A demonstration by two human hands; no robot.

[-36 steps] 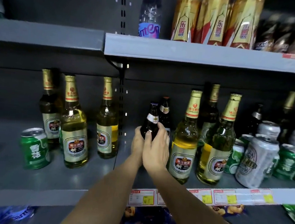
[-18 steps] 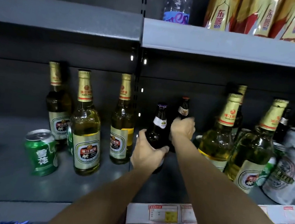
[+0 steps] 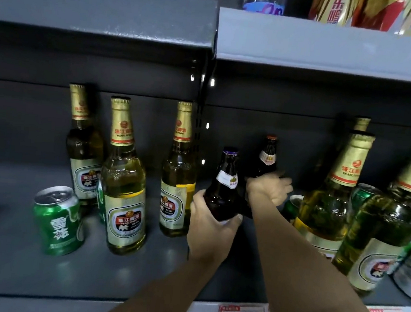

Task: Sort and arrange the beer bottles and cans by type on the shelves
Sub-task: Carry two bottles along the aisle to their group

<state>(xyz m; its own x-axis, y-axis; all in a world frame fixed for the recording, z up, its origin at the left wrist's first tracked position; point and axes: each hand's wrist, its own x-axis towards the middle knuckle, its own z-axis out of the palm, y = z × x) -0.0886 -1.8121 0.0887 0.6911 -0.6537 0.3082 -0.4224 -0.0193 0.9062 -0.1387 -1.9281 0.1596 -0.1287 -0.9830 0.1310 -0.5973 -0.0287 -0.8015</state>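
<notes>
On the grey metal shelf [image 3: 114,279], near the middle of its depth, the left hand [image 3: 211,233] has its grip wrapped around the lower body of a small dark brown glass beer bottle with a white neck label [image 3: 224,189]; the bottle stands upright with its neck and cap rising clear above the fingers. Just behind it and toward the back wall, the right hand [image 3: 268,188] reaches to a second dark brown glass bottle with an orange neck label [image 3: 267,156]; that grip is motion-blurred, so I cannot tell whether it closes on the bottle. Three tall clear gold-foil-necked beer bottles [image 3: 124,186] stand toward the left, with a green aluminium can [image 3: 58,220] nearer the front edge. More tall gold-necked bottles [image 3: 332,204] crowd the right end.
</notes>
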